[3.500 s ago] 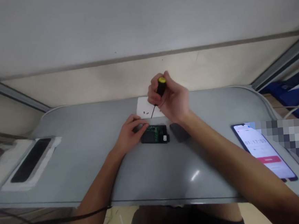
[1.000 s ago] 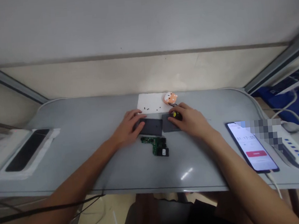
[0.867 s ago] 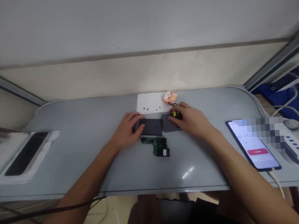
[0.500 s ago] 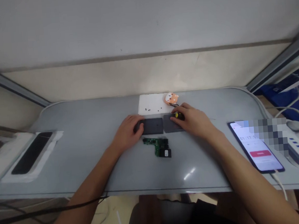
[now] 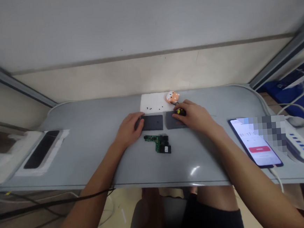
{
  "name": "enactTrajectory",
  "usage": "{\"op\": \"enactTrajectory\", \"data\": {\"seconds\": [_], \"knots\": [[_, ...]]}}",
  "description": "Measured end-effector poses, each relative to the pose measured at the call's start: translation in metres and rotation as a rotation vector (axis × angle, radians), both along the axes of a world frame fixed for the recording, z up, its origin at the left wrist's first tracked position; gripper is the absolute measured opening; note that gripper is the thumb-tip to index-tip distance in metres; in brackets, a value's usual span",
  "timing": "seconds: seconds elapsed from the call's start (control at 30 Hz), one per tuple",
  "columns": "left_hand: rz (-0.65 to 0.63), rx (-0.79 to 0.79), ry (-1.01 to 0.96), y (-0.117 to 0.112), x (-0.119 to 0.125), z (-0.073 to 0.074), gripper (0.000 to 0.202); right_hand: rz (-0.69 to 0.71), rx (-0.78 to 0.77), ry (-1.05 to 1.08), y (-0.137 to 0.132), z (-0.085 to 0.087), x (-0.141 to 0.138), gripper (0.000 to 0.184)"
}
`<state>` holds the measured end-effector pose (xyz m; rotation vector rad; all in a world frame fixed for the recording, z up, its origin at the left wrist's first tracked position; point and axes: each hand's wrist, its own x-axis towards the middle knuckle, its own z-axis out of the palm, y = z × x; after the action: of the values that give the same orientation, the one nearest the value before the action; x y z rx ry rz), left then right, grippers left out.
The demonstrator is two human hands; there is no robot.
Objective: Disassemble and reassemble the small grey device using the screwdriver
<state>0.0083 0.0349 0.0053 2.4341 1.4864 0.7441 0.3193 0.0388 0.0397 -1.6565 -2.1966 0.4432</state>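
Note:
My left hand [image 5: 130,130] is closed on the left end of a flat dark grey case half [image 5: 153,123], thumb on its near side and fingers at its far side. The case half lies on the table. My right hand [image 5: 195,117] is closed round a screwdriver [image 5: 180,111] with a black and yellow handle; its tip is hard to make out. Under that hand lies a second dark grey case half [image 5: 172,123], its right part covered by my fingers. Nearer to me is a green circuit board [image 5: 158,143] with black parts, touched by neither hand.
Behind the case halves, several tiny dark screws [image 5: 150,108] lie on a white sheet [image 5: 148,99], beside an orange and white animal-face trinket [image 5: 172,97]. A lit phone [image 5: 258,144] and a white power strip [image 5: 299,144] are at right. A black slab [image 5: 42,149] lies at left.
The whole view has shifted slightly as my head moved. Both hands keep about the same places and grips, and the case halves and board stay put.

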Motion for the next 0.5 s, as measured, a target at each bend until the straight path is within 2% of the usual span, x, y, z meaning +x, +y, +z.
{"op": "enactTrajectory", "data": {"seconds": [0.17, 0.5], "knots": [[0.011, 0.009, 0.021, -0.0001, -0.0004, -0.0026, 0.041, 0.003, -0.002, -0.012, -0.0005, -0.0005, -0.001, 0.027], [0.015, 0.01, 0.028, -0.0011, -0.0018, -0.0033, 0.038, 0.034, 0.014, 0.031, -0.001, -0.0031, -0.0024, 0.026]]}}
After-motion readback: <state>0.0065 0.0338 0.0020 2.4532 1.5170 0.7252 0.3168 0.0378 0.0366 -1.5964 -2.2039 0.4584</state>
